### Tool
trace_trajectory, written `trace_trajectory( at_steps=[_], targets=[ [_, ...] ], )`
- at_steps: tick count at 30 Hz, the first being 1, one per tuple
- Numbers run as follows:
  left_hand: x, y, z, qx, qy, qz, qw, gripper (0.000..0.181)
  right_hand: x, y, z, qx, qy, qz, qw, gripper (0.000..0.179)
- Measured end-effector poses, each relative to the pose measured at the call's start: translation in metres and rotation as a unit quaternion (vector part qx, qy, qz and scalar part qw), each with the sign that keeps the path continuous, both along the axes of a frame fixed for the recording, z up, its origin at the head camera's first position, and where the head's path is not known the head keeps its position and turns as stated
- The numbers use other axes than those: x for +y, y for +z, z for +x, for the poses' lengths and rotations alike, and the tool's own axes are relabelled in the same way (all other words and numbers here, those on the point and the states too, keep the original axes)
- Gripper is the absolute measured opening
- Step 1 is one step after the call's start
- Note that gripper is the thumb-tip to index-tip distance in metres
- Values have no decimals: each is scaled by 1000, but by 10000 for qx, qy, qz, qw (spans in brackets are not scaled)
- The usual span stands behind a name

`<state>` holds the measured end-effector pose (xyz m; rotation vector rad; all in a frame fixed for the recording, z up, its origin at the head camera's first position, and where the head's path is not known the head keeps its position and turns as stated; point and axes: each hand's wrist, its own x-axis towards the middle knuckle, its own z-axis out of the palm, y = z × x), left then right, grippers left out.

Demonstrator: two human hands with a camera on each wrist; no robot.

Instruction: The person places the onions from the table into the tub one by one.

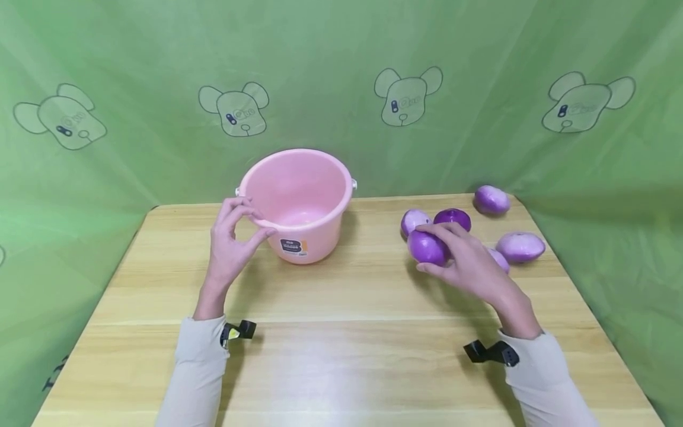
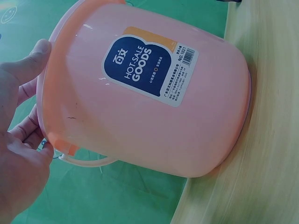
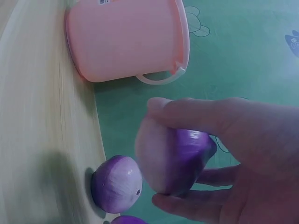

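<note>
A pink bucket (image 1: 320, 243) with a dark-blue label stands upright at the back of the wooden table, left of the middle. My left hand (image 1: 229, 246) holds its near-left rim, the thumb at the outside and the fingers curled over the edge. Seen from the left wrist, the bucket (image 2: 140, 126) fills most of the view. My right hand (image 1: 469, 264) grips a purple onion (image 1: 427, 247) between thumb and fingers. In the right wrist view that onion (image 3: 173, 154) is held up off the table, its skin pale on one side and deep purple on the other.
Around my right hand lie more onions: a pale one (image 1: 414, 222), a dark purple one (image 1: 453, 218), one at the back corner (image 1: 492, 200) and one at the right (image 1: 521, 247). Another (image 1: 499, 260) is partly hidden by the hand. A green curtain (image 1: 331, 71) surrounds the table (image 1: 320, 356).
</note>
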<state>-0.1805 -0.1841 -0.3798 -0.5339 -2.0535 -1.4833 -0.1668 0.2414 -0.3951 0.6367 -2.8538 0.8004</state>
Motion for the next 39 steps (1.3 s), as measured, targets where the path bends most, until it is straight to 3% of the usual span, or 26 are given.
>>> trace_trajectory(
  at_steps=[11, 17, 32, 39],
  targets=[
    [1, -1, -3, -2, -107, 101, 9999, 31, -25, 3, -13, 812, -33, -138, 9966, 72],
    [1, -1, -3, 2, -155, 150, 9998, 31, -42, 10, -17, 680, -4, -245, 9974, 71],
    [-1, 0, -2, -22, -138, 90, 9999, 30, -57, 22, -21, 1027, 176, -653, 9924, 68],
    [0, -1, -1, -66, -115, 87, 9999, 29, -66, 29, -20, 898, 84, -798, 9927, 70]
  ],
)
